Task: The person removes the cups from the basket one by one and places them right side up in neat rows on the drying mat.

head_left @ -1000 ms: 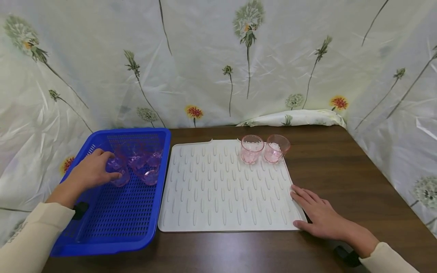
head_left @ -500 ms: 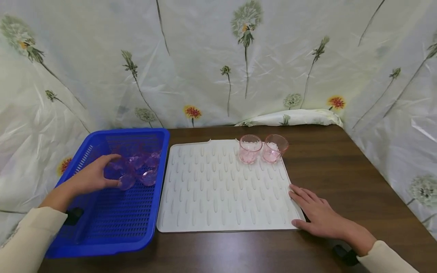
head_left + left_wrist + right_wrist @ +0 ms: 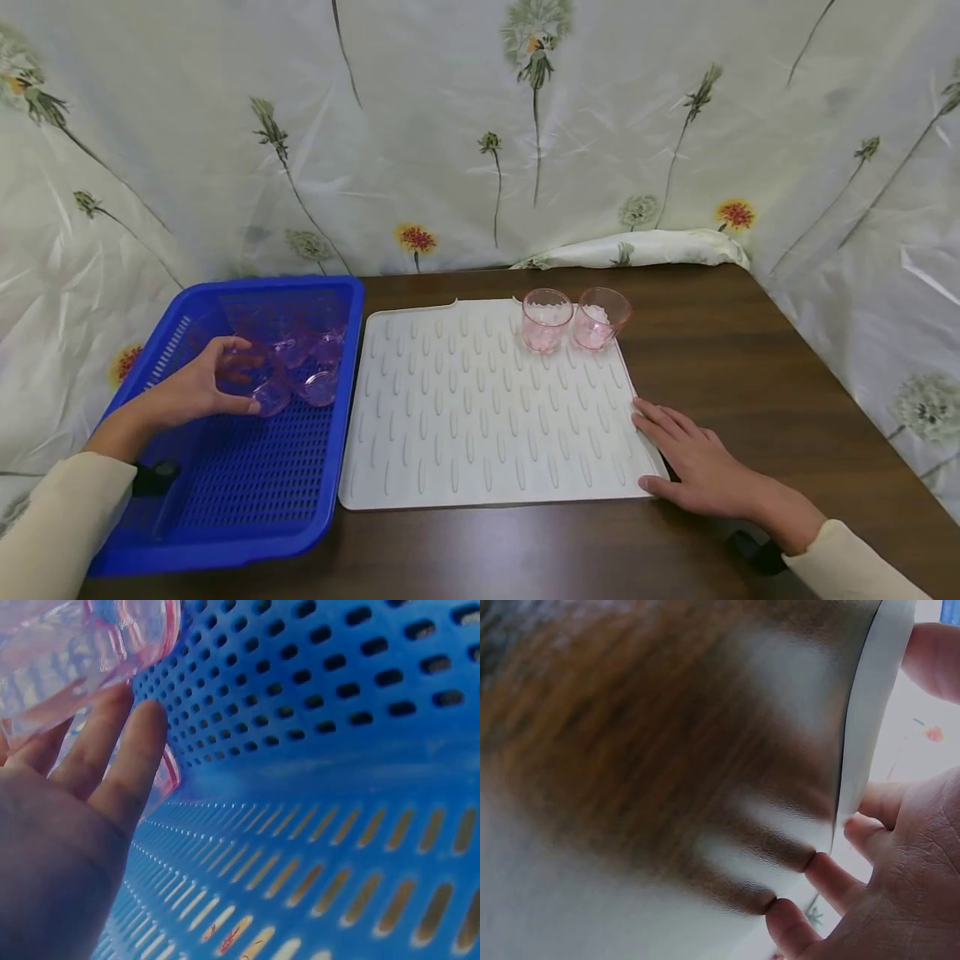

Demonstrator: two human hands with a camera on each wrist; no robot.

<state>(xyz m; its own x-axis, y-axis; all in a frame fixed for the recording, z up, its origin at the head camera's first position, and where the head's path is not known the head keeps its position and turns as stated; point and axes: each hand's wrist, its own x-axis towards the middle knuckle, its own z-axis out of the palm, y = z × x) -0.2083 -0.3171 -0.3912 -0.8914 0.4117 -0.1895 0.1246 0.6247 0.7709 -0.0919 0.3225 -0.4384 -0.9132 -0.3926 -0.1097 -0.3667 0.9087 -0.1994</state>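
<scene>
Inside the blue plastic basket (image 3: 330,467), my left hand (image 3: 191,387) grips a clear pink drinking glass (image 3: 272,397), thumb on the near side and fingers round the far side. The glass lies tilted, its base toward the right. In the left wrist view, the fingers (image 3: 135,750) reach along under the pink glass (image 3: 75,667). Several more pink glasses (image 3: 318,387) lie beside it in the basket. My right hand (image 3: 697,462) rests with spread fingers on the right edge of a white ridged drying mat (image 3: 480,417).
Two pink glasses (image 3: 545,321) stand side by side at the mat's back right corner, with white bits showing inside. A brown wooden table (image 3: 720,333) lies under everything. A floral curtain (image 3: 450,125) closes off the back and sides.
My left hand has closed round a glass in the basket and shifted it slightly toward me and tilted it. The right hand has stayed on the mat's edge. The head view has moved slightly.
</scene>
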